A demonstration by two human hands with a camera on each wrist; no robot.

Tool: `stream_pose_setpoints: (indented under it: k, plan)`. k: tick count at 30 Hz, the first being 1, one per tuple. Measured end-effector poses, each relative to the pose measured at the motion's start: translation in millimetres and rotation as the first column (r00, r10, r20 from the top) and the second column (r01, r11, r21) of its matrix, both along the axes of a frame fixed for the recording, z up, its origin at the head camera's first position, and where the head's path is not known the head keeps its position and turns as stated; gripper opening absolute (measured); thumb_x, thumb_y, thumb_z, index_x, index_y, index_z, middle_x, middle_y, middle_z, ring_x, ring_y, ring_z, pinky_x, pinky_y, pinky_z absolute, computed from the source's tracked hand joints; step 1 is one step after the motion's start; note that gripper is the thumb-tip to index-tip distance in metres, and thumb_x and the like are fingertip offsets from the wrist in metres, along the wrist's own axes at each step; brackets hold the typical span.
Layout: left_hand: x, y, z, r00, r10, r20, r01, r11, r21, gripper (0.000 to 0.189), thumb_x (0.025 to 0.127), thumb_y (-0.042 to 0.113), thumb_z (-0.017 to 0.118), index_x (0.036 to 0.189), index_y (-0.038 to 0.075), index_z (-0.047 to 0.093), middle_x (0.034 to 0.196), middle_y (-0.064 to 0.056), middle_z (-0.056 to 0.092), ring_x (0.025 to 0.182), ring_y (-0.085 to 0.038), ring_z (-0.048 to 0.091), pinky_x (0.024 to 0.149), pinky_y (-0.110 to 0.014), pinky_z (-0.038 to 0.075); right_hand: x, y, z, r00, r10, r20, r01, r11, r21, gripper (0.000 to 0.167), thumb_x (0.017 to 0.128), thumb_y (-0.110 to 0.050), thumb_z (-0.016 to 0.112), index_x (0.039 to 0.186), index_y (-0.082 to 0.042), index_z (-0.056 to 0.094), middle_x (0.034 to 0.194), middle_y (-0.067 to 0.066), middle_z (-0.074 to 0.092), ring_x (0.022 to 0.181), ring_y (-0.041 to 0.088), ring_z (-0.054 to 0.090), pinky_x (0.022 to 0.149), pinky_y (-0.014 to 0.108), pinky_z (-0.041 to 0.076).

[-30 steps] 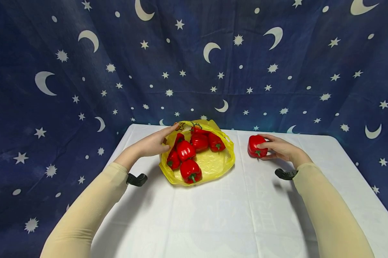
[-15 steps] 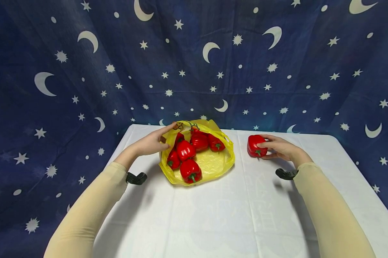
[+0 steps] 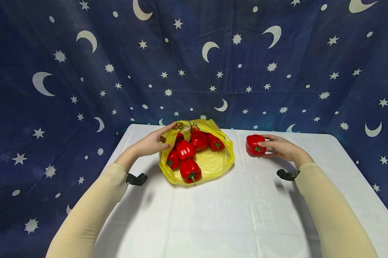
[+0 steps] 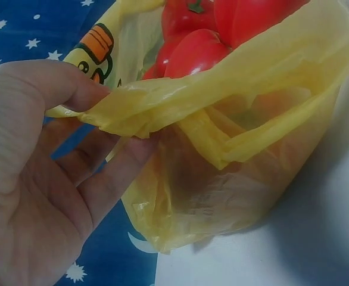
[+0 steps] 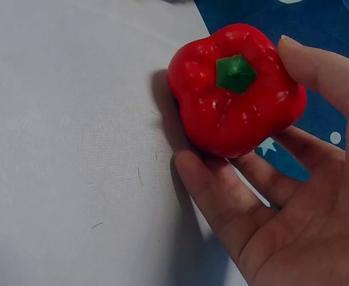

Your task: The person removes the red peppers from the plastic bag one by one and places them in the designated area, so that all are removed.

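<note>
At the near edge of the head view, two cream, close-fitting fabric sleeves (image 3: pixel 84 218) are extended over a white, cloth-covered worktop (image 3: pixel 213 222). A black, curved wrist device (image 3: pixel 136 179) is worn at each cuff. Further out, the rim of a yellow, thin plastic bag (image 3: pixel 213 166) is pinched between the thumb and fingers of the left hand (image 3: pixel 147 144). The bag is set on the worktop, and at least six red, glossy, lobed bell peppers (image 3: pixel 190 171) are contained in it, grouped mainly at its left and far sides. To the right of the bag, apart from it, a single red, glossy pepper (image 3: pixel 252 145) with a green, angular stem (image 5: pixel 236 74) is gripped between the thumb and fingers of the right hand (image 3: pixel 282 147). Whether this pepper is supported by the worktop cannot be told. Behind the worktop, a dark blue fabric backdrop (image 3: pixel 181 100) is hung, printed with white moons, stars and dots.
</note>
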State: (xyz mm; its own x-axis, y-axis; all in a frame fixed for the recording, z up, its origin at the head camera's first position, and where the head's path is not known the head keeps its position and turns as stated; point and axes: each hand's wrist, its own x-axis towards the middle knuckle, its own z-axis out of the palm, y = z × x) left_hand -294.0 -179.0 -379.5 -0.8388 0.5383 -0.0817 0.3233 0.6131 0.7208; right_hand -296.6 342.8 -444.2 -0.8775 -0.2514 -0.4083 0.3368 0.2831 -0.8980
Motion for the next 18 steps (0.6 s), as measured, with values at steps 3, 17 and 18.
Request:
stream_pose_setpoints:
  k: [3,17,18]
  plan:
    - [0.6,1.3,0.4,1.0,0.001,0.002,-0.001,1.0,-0.003,0.085,0.095,0.015,0.064,0.164,0.037,0.02,0.162,0.0,0.033,0.118,-0.032,0.056,0.103,-0.047,0.047,1.4,2,1.6,1.0,0.002,-0.004,-0.002,1.0,0.016,0.09,0.098,-0.033,0.069,0.163,-0.004,0.016,0.157,0.027,0.031,0.133,0.042,0.047,0.101,0.052,0.049]
    - [1.7,0.2,0.6,1.0,-0.003,0.006,0.003,1.0,0.0,0.084,0.097,0.016,0.063,0.164,0.04,0.019,0.163,0.002,0.031,0.12,-0.032,0.053,0.106,-0.049,0.045,11.8,13,28.1,0.968,-0.134,-0.213,0.162,0.98,0.119,0.089,0.101,-0.054,0.056,0.164,-0.004,0.018,0.164,0.023,0.023,0.142,0.041,0.035,0.111,0.049,0.041]
    - [1.5,0.1,0.3,1.0,-0.004,0.005,0.004,1.0,0.0,0.084,0.097,0.017,0.063,0.164,0.04,0.019,0.163,0.002,0.031,0.12,-0.032,0.053,0.106,-0.049,0.045,13.0,13,30.4,0.955,-0.158,-0.25,0.194,0.973,0.126,0.088,0.1,-0.055,0.056,0.163,-0.004,0.021,0.163,0.022,0.026,0.139,0.037,0.04,0.107,0.044,0.046]
